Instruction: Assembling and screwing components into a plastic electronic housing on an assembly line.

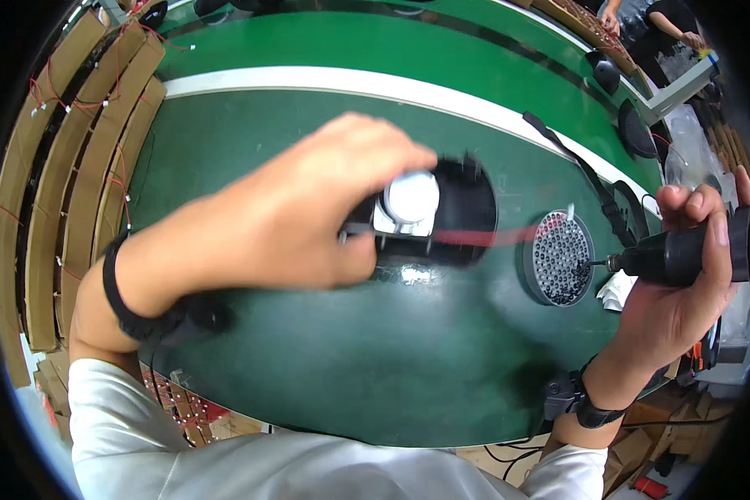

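My left hand [308, 208], slightly blurred, is closed around the near side of a black housing [471, 196]. On the housing sits a speaker driver [412, 198] with a round silver-white back, by my fingertips. A red wire [475, 238] runs from it to the right, ending in a pale plug. My right hand [683, 308] grips a black electric screwdriver [671, 257], which lies nearly level and points left. Its bit reaches the right side of a round grey dish [528, 268] of small dark screws. Whether a screw is on the bit, I cannot tell.
Cardboard trays [87, 183] with red wires stand along the left. A white rail [308, 79] crosses behind the dark green worktop [308, 358]. A black strap [596, 179] and white tissue [615, 290] lie near the dish. Another person's hand [611, 22] shows at the far right.
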`<state>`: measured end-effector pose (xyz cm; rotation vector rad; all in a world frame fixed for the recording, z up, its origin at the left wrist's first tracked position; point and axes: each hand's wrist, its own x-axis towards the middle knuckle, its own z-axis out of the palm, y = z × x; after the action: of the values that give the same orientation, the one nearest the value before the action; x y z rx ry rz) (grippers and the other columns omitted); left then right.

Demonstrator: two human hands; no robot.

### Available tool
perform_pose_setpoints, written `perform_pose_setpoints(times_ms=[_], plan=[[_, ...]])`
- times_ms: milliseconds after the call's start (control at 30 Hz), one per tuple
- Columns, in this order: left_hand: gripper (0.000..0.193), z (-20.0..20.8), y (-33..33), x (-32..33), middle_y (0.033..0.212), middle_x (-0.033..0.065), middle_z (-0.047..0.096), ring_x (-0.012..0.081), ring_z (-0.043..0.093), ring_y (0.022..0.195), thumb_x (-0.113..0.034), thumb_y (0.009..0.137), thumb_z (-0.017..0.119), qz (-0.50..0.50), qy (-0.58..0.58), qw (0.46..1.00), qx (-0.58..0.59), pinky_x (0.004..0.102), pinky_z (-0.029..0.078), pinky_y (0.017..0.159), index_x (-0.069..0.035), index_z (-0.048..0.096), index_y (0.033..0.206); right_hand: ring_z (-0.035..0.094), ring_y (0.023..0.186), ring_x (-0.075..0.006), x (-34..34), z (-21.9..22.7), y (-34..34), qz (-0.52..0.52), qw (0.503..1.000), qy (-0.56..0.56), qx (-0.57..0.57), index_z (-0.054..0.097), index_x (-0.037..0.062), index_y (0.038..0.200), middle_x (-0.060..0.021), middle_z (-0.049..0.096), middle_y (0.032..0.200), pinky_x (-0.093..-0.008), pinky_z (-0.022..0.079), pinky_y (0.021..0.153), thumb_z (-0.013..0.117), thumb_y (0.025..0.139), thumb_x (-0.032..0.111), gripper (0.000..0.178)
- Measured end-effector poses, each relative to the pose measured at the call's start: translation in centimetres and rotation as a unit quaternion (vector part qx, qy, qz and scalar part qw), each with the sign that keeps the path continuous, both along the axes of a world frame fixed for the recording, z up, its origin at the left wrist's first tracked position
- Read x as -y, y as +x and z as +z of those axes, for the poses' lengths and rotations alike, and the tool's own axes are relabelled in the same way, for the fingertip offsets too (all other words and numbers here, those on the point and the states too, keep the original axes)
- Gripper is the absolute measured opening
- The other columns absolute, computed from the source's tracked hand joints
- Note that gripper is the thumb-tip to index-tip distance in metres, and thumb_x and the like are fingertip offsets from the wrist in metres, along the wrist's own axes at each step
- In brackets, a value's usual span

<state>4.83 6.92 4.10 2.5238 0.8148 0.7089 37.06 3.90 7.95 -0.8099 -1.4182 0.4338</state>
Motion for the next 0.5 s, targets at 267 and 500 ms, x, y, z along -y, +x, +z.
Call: perform_pose_setpoints(times_ms=[267, 500], plan=[[0.066, -1.5, 0.4, 5.1, 0.137, 0.0209, 0.054, 0.0417, 0.053, 0.119, -0.005, 0.063, 0.068, 0.026, -0.032, 0.999, 0.005, 0.0531, 0.04, 0.107, 0.0, 0.059, 0.128, 0.043, 0.081, -0.0159, 1.2, 0.5, 0.6, 0.109, 0.988, -0.086, -0.071, 0.049, -0.0046, 0.112, -0.0051, 0.039, 0.09, -0.0344, 0.037, 0.082, 0.044, 0.1, 0.019, 0.027], [0.048, -3.9, 0.9, 4.5, 0.125, 0.0203, 0.063, 0.042, 0.056, 0.116, -0.015, 0.068, 0.076, 0.035, 0.057, 0.997, 0.043, 0.0514, 0.048, 0.099, -0.003, 0.07, 0.113, 0.041, 0.076, -0.0135, 1.0, 0.0, 0.5, 0.111, 0.986, -0.092, -0.081, 0.044, 0.0066, 0.086, -0.0043, 0.038, 0.088, -0.0318, 0.034, 0.075, 0.046, 0.098, 0.02, 0.019]])
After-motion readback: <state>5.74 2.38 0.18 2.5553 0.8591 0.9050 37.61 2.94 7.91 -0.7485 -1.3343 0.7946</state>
